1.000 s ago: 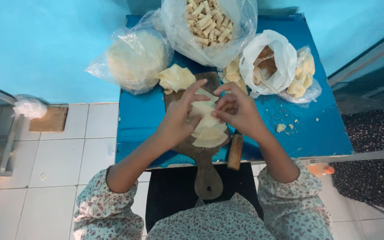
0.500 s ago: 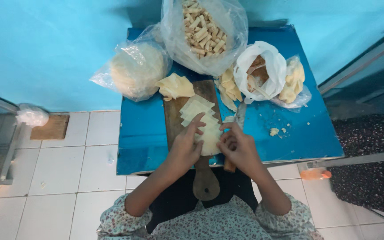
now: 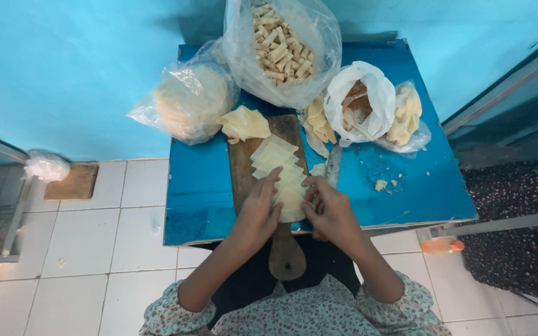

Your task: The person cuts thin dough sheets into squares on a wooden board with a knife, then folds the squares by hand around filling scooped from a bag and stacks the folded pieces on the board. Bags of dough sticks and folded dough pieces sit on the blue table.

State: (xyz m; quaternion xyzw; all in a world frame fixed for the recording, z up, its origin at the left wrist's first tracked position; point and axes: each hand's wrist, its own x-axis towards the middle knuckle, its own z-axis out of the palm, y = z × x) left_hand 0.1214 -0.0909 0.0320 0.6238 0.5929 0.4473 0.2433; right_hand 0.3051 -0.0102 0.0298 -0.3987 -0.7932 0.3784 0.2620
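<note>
Observation from above, over the person's head. Small blue table [image 3: 207, 205] set against a turquoise wall, white tiled floor [image 3: 94, 249] around it.

Wooden cutting board [image 3: 244, 168] lies lengthwise on the table, handle hanging over the near edge toward the person. On the board: a row of pale square pastry sheets [image 3: 278, 165], overlapped like shingles, running from the far end toward the near end.

Left hand [image 3: 258, 213] rests at the near end of the row, fingers loosely extended, fingertips touching the left edge of the nearest sheets. Right hand [image 3: 328, 211] sits opposite, fingers curled inward, tips on the right edge of the same sheets. The two hands bracket the stack between them. Whether either hand is actually pinching a sheet, I cannot tell from here; they are not fully closed.

Just right of the board, a knife [image 3: 333, 167] lies on the table, blade pointing away.

Far side of the table: a clear bag of round flat wrappers [image 3: 188, 102] at left; a large clear bag of rolled pastry sticks [image 3: 281, 46] in the middle; a white plastic bag [image 3: 359, 102] with brownish contents at right, with a smaller clear bag of pale scraps [image 3: 406, 115] touching it. A crumpled pile of dough trimmings [image 3: 244, 123] sits at the board's far-left corner. Crumbs [image 3: 381, 185] scattered right of the knife.
</note>
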